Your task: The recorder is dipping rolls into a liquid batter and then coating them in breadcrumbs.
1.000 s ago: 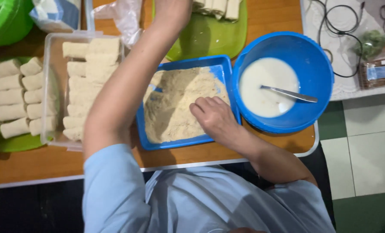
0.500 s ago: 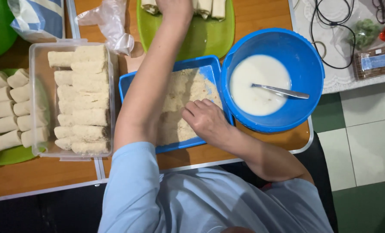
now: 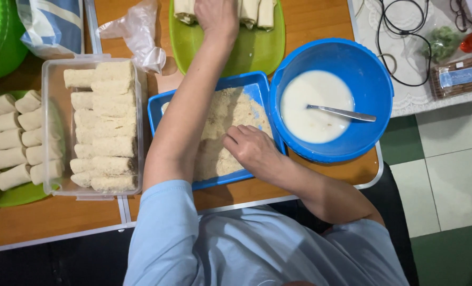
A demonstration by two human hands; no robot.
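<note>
Left hand (image 3: 216, 18) is stretched to the far edge of the counter (image 3: 51, 217), resting on the plain rolls (image 3: 252, 11) on the green plate (image 3: 252, 50). Its fingers are curled down over one roll, but the top of the frame cuts them off; I cannot tell whether they have closed on it.

Right hand (image 3: 253, 150) lies in the blue tray (image 3: 159, 108), palm down on the breadcrumbs (image 3: 236, 108), fingers loosely spread and holding nothing that shows. It sits by the tray's right rim, probably steadying the tray or pressing the crumb bed.

Layout reads as a line from right to left:
- Blue bowl (image 3: 371, 79) at the right edge of the counter holds a thin white batter, with a metal spoon (image 3: 342, 113) lying in it, handle toward the right rim. The bowl touches the tray.
- Blue tray at the middle holds a layer of pale crumbs; no roll visible in it.
- Clear plastic box (image 3: 48, 127) left of the tray is packed with crumb-coated rolls (image 3: 106, 127) laid crosswise in a stack.
- A second green plate (image 3: 14, 196) at the left edge carries more uncoated rolls (image 3: 14, 140).

A crumpled clear bag (image 3: 135, 32) lies between the box and the far plate.
</note>
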